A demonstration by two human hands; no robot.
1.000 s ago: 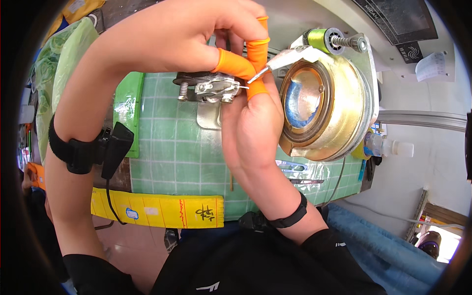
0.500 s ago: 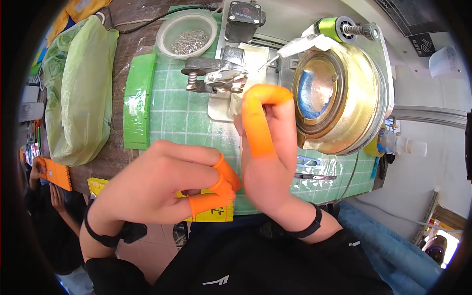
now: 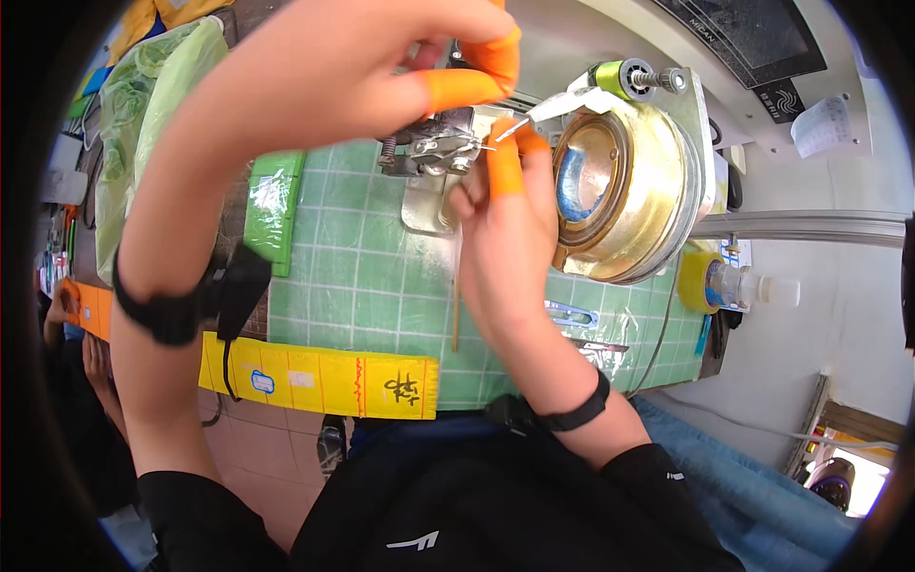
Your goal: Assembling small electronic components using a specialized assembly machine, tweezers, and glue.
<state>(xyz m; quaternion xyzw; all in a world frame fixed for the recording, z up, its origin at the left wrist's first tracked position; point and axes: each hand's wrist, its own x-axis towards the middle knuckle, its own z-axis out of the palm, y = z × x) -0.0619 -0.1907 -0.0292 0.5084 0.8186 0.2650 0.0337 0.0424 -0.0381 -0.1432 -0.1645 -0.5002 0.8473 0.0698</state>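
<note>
My left hand [image 3: 419, 71], with orange finger covers, is raised over the metal clamp fixture [image 3: 434, 153]. Its fingers are bent and pressed together; whatever they hold is hidden. My right hand [image 3: 510, 214] is by the clamp, its orange-covered index finger beside the thin metal tip of a white-wrapped arm [image 3: 562, 103]. Those fingers are closed too, and their grip is hidden. A thin brown stick [image 3: 456, 315] shows below the right hand; whether it is held I cannot tell. Just right stands a round brass-coloured bowl [image 3: 658, 214] with blue inside its opening.
A yellow marked strip [image 3: 319, 377] lies along the green mat's [image 3: 381, 296] front edge. Left are a green block [image 3: 274, 214] and a pale green bag [image 3: 143, 124]. A light-blue tool [image 3: 572, 315] lies right of my wrist. A co-worker's hands touch an orange strip [image 3: 92, 310] far left.
My left hand has risen from the front of the mat to above the clamp. My right hand has moved slightly up, toward the thin metal tip. The yellow strip is now uncovered.
</note>
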